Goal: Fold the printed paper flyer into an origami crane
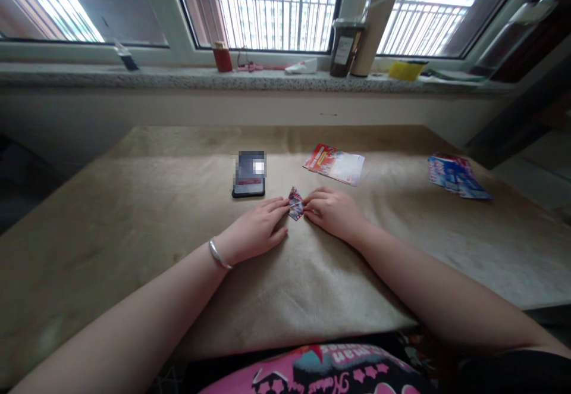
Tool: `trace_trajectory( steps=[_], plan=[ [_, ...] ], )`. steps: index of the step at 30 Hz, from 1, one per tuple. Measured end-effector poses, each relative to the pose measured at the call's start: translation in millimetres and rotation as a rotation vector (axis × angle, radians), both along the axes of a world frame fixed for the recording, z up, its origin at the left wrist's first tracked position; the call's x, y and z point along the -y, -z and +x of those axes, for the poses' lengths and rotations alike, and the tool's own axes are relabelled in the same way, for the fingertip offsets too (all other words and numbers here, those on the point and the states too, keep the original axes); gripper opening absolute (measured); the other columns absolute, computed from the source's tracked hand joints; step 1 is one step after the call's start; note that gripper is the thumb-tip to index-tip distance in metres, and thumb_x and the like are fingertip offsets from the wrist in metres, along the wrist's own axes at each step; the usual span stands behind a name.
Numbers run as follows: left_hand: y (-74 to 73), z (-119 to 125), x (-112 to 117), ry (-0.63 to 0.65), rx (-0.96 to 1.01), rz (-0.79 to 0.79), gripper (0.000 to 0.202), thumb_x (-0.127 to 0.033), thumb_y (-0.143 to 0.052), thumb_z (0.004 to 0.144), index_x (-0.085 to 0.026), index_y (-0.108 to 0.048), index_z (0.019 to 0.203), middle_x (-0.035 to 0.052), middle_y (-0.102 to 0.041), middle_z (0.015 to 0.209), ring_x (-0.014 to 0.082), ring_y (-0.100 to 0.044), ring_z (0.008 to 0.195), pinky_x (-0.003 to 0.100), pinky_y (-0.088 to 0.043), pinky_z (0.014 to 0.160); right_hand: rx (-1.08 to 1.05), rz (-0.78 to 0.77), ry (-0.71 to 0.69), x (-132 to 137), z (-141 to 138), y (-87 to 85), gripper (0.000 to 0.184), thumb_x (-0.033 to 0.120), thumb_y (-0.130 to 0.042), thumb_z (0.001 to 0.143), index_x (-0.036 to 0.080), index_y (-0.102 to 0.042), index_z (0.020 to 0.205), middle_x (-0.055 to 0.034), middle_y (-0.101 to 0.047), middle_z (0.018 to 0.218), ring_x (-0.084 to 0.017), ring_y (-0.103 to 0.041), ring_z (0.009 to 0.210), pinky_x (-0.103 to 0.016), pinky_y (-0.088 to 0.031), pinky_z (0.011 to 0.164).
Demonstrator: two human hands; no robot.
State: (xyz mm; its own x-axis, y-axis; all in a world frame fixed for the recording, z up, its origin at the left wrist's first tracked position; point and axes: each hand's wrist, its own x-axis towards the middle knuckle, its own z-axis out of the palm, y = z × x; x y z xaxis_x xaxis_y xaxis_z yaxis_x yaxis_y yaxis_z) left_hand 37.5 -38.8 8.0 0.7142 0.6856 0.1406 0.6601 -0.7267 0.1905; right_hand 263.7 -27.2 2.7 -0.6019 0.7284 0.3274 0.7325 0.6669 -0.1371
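A small folded paper (295, 205) with a multicoloured print lies on the tabletop between my hands, pointed at its top and bottom. My left hand (256, 227), with a silver bangle at the wrist, rests flat with its fingers stretched out. Its fingertips touch the paper's left edge, and the thumb stands apart below. At the right edge, my right hand (334, 212) has its fingers bent and pinched on the paper. A phone (248, 188) with a blurred screen lies beyond my left hand. Past my right hand is a red and white printed leaflet (336, 163).
Several blue and red printed leaflets (459, 178) lie at the right of the tan-covered table (111, 221). Behind it, the stone windowsill (178, 78) holds a red container (222, 58), a dark lidded jar (343, 49), a cardboard tube (375, 25) and a yellow item (405, 70).
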Motion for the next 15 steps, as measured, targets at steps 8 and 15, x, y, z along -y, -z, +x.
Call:
trace_trajectory(
  steps=[8,15],
  plan=[
    [-4.5,3,-3,-0.009,-0.031,0.036,0.045,-0.022,-0.047,0.086,-0.013,-0.05,0.13,0.0091,-0.052,0.134,0.0203,-0.048,0.124,0.034,-0.037,0.107,-0.062,-0.023,-0.005,-5,5,6.0,0.016,0.025,-0.058,0.084,0.02,-0.073,0.084,-0.0022,-0.072,0.095,-0.02,-0.058,0.096,-0.033,-0.045,0.087],
    [-6.2,3,-10,0.014,-0.029,0.038,0.04,-0.014,-0.045,0.085,-0.015,-0.054,0.124,0.0053,-0.055,0.13,0.0175,-0.048,0.121,0.03,-0.036,0.108,-0.217,-0.113,-0.049,-25,9,17.9,0.01,0.021,-0.063,0.081,0.019,-0.072,0.076,-0.0026,-0.072,0.092,-0.017,-0.061,0.09,-0.033,-0.046,0.09]
  ],
)
